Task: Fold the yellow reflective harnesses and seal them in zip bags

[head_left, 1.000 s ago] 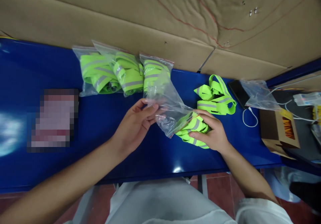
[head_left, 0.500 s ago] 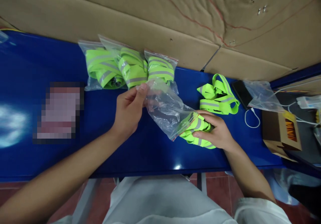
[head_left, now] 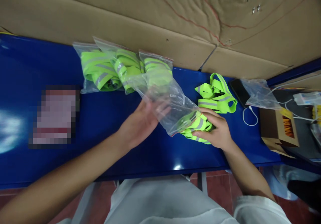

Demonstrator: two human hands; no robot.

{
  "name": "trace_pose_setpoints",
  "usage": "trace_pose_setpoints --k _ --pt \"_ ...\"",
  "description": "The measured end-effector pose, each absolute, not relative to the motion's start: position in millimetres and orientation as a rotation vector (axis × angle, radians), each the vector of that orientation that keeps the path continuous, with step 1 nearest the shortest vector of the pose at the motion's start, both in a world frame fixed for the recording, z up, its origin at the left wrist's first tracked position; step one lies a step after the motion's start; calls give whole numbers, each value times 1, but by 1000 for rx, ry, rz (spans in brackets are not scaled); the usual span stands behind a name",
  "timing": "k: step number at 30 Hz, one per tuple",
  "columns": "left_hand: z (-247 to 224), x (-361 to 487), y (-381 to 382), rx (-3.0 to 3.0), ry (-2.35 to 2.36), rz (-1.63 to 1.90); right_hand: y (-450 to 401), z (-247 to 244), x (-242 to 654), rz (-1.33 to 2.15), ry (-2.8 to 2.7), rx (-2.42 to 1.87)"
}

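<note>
My right hand is closed around a bundle of neon-yellow reflective straps with grey stripes. The bundle sits partly inside the mouth of a clear zip bag, whose red-edged opening lies across the straps. My left hand is beneath the bag's far end, palm up, its fingers spread and seen through the plastic. Behind it stand three filled clear bags of the same straps: a left bag, a middle bag and a right bag.
Loose reflective straps lie on the blue table, right of centre. Further right are a black phone, clear bags, a white cable and a cardboard box. A blurred-out rectangular item lies at left. A cardboard-covered wall rises behind.
My left hand has let go its pinch on the bag's far end and opened, moving down and under the plastic. My right hand keeps its hold on the straps. The view has shifted slightly.
</note>
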State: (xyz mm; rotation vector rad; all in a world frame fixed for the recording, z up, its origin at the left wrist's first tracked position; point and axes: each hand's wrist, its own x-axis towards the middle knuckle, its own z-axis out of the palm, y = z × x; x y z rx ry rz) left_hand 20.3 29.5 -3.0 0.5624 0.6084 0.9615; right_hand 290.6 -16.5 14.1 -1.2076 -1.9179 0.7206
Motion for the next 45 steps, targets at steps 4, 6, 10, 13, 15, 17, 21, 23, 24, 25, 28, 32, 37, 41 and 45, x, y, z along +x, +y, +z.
trace_pose_setpoints --k 4,6,10,13,15,17,21,23,24,25,28,32,37,41,45 --pt "-8 31 17 653 494 834 -25 15 284 650 -1968 -1216" --pt "-6 33 15 702 490 797 -27 15 280 639 -1970 -1274" --pt "-2 32 19 794 596 825 -26 14 276 808 -1828 -1363" --pt "-3 29 22 849 581 809 -23 9 276 1100 -1649 -1404" --pt "-5 29 23 848 568 767 -22 6 274 1200 -1563 -1420" --pt "-6 30 21 831 569 745 -22 4 271 1192 -1538 -1425" --pt "-7 35 16 859 585 778 -24 4 265 1148 -1586 -1417" --pt "-8 38 13 935 624 788 -26 4 263 1099 -1595 -1445" --pt "-9 39 12 975 652 784 -26 4 262 1058 -1583 -1471" --pt "-10 39 11 1007 679 779 -27 2 261 1018 -1563 -1497" --pt "-11 41 9 1036 739 756 -26 -3 259 975 -1492 -1506" --pt "-8 42 8 965 741 724 -23 -5 257 1086 -1433 -1367" --pt "-4 40 9 861 698 730 -18 -2 262 1130 -1423 -1323" --pt "-4 36 13 769 753 752 -16 0 273 1295 -1359 -1312" --pt "-2 35 14 755 735 729 -17 0 275 1252 -1335 -1353"
